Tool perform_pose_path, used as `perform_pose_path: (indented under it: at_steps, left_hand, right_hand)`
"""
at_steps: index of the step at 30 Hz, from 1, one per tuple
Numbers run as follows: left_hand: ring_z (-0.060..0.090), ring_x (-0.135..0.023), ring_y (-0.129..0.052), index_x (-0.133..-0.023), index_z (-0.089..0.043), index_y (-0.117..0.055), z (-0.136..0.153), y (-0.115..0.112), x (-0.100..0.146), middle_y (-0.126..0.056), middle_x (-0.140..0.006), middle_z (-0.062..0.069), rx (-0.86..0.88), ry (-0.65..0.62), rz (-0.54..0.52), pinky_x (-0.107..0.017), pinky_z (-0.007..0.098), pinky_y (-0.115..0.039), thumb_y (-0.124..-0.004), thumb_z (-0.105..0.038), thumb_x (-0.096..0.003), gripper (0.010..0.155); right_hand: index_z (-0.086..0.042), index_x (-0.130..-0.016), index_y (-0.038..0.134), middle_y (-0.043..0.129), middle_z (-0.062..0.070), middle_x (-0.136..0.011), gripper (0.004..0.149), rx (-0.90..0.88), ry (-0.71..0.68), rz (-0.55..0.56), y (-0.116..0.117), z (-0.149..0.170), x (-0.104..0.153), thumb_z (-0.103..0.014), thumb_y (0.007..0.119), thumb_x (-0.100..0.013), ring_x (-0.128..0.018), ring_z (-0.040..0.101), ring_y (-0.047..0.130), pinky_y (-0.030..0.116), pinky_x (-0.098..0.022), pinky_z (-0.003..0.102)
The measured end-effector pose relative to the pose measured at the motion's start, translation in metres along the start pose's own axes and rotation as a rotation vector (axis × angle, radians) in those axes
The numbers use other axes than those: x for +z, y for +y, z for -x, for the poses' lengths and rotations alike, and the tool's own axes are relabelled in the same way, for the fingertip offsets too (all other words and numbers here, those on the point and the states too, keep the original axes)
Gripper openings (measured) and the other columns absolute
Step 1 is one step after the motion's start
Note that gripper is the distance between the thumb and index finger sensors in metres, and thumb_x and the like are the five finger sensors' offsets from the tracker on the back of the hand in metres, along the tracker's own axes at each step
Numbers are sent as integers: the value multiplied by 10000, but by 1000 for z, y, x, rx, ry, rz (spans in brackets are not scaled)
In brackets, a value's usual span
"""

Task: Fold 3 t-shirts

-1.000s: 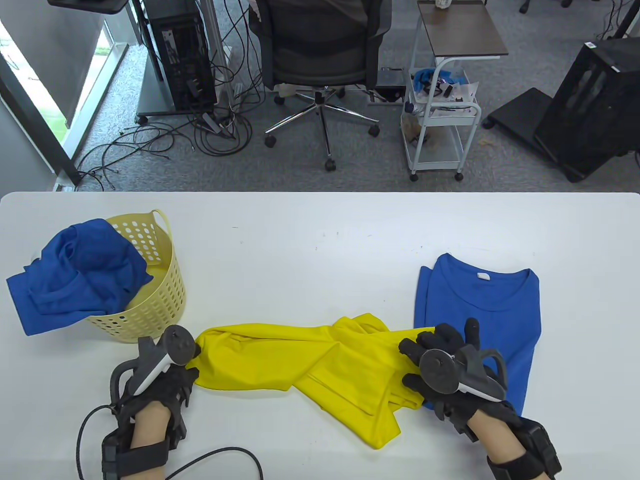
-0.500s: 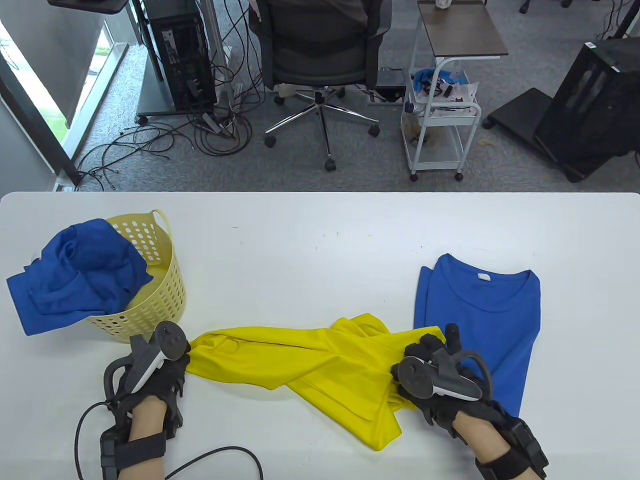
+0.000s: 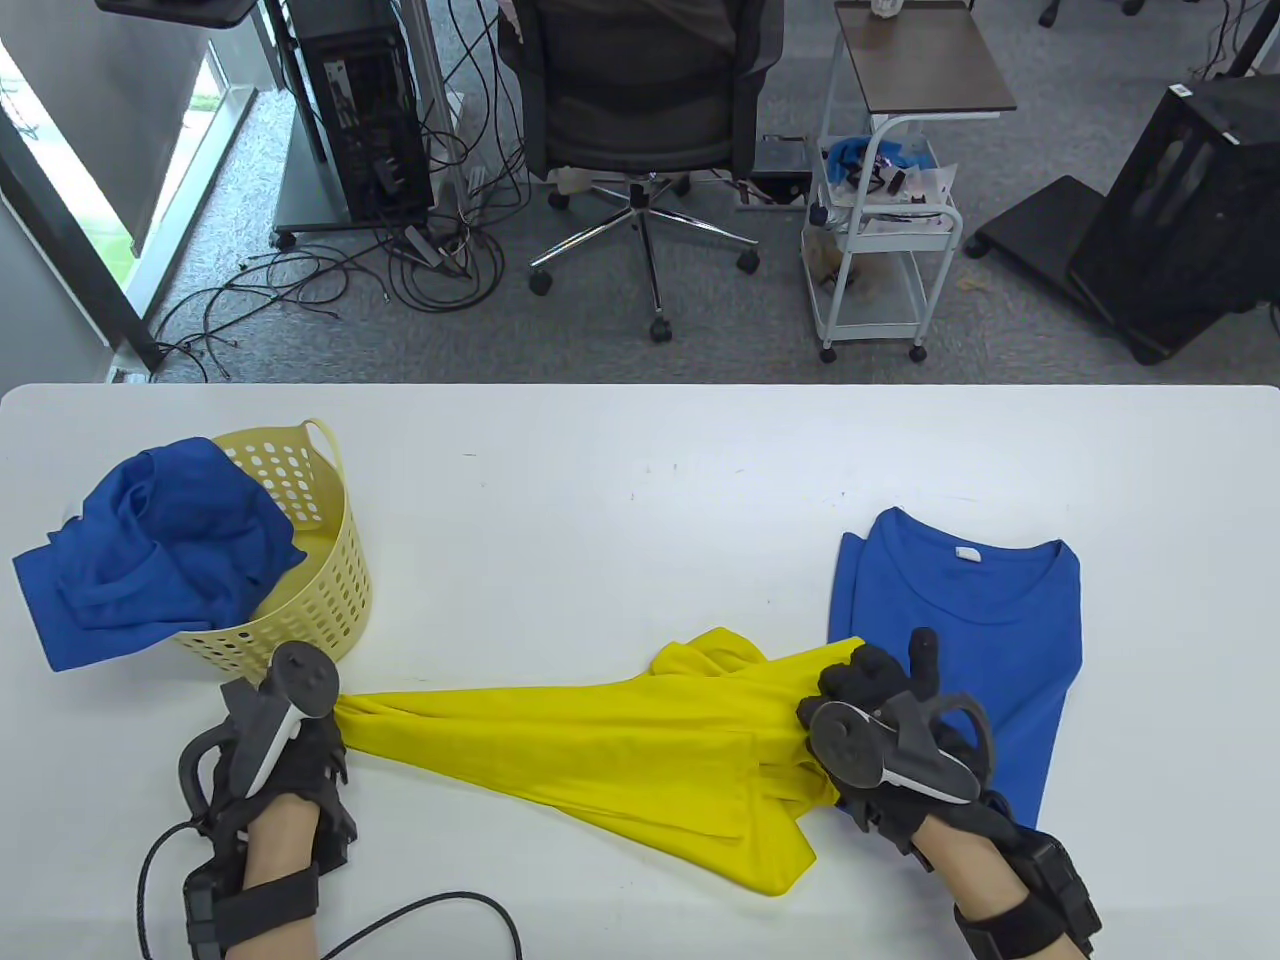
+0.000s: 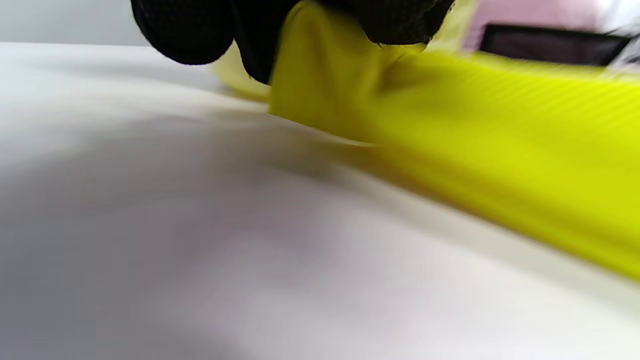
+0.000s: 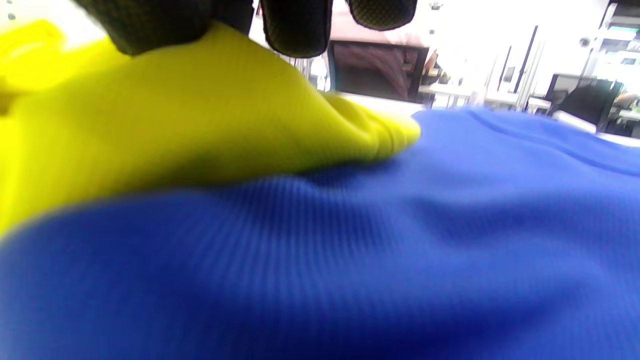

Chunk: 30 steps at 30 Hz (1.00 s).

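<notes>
A yellow t-shirt [image 3: 600, 750] lies stretched across the near part of the table between my hands. My left hand [image 3: 300, 730] pinches its left end, which the left wrist view shows as yellow cloth [image 4: 350, 100] between the fingers. My right hand [image 3: 880, 720] grips its right end [image 5: 175, 130] over the near edge of a folded blue t-shirt [image 3: 960, 640], seen close in the right wrist view [image 5: 350, 250]. A second blue t-shirt [image 3: 150, 550] hangs crumpled over a yellow basket [image 3: 320, 590] at the left.
The white table [image 3: 620, 500] stretches beyond the shirts. A black cable [image 3: 430, 910] trails from my left wrist along the near edge. An office chair [image 3: 640, 110] and a white cart [image 3: 885, 200] stand on the floor beyond the table.
My left hand has pulled the yellow shirt's left end further left, drawing the cloth longer and tauter. My right hand has kept its hold near the folded blue shirt.
</notes>
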<state>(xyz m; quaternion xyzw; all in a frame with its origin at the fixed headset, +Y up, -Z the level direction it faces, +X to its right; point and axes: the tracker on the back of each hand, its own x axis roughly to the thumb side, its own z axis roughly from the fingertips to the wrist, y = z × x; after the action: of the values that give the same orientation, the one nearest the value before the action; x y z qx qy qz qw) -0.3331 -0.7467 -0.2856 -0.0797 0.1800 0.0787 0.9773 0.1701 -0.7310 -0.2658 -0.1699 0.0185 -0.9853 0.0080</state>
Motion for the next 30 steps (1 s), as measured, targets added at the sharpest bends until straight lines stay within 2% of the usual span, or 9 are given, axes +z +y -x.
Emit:
perform_pose_path:
  at_steps: [3, 5, 8, 9, 13, 17, 21, 26, 30]
  left_hand:
    - [255, -884, -683, -993, -343, -597, -26, 3, 14, -614, -1029, -25, 78, -157, 14, -626, 446, -677, -692, -396, -449, 555]
    - [263, -930, -633, -1007, -375, -589, -50, -5, 23, -599, -1055, -50, 79, -316, 123, -659, 459, -647, -710, -452, -443, 581]
    - [262, -986, -570, -1000, -426, -584, -83, -26, 34, -564, -1089, -81, -49, -432, 244, -697, 480, -607, -728, -493, -421, 601]
    - [275, -997, -550, -1003, -436, -575, -92, -32, 38, -546, -1100, -87, -111, -461, 268, -707, 488, -593, -739, -505, -411, 618]
    - [257, -1046, -404, -966, -506, -474, -102, -41, 43, -392, -1126, -110, -315, -457, 355, -747, 491, -535, -770, -496, -406, 633]
    - [239, -1066, -333, -863, -504, -591, -87, -39, 34, -333, -1135, -113, -280, -399, 427, -761, 507, -510, -772, -456, -428, 473]
    - [291, -1078, -270, -821, -509, -672, -74, -37, 31, -273, -1158, -71, -233, -414, 496, -750, 519, -513, -803, -455, -416, 429]
    - [406, -1061, -182, -780, -540, -723, -77, -40, 36, -164, -1156, 43, -233, -456, 563, -690, 522, -556, -832, -488, -383, 415]
    - [432, -1045, -164, -780, -533, -732, -79, -41, 37, -147, -1140, 92, -223, -458, 575, -673, 520, -562, -828, -501, -376, 417]
  right_hand:
    - [-295, -815, 743, 629, 59, -978, 391, -51, 21, 87, -10, 2, 1, -365, 764, -431, -975, 432, 496, 81, -650, 799]
    - [-299, -812, 751, 631, 69, -978, 389, -75, 21, 74, -13, 3, 1, -373, 772, -430, -971, 439, 500, 90, -647, 799]
    - [-313, -786, 786, 626, 95, -996, 372, -71, 2, -154, -6, 6, -2, -435, 768, -435, -968, 467, 489, 71, -630, 799]
    - [-305, -802, 782, 610, 113, -1004, 403, -86, 3, -194, -1, 7, 0, -459, 769, -429, -965, 478, 474, 59, -624, 797]
    - [-306, -881, 750, 638, 134, -996, 517, -80, -15, -270, 9, 5, 1, -501, 796, -404, -937, 484, 529, 91, -627, 801]
    - [-300, -900, 723, 622, 141, -994, 529, 4, -35, -319, 19, -13, -15, -504, 777, -415, -928, 475, 530, 84, -632, 796]
    - [-258, -913, 730, 623, 173, -997, 546, 62, -9, -335, 17, -35, -54, -502, 748, -424, -921, 497, 524, 70, -630, 792]
    - [-266, -939, 670, 569, 181, -1013, 562, 104, 65, -387, 18, -51, -103, -492, 727, -428, -931, 496, 476, 39, -633, 778]
    - [-283, -947, 648, 548, 177, -1019, 566, 63, 108, -414, 18, -49, -121, -490, 726, -426, -936, 492, 456, 28, -636, 771]
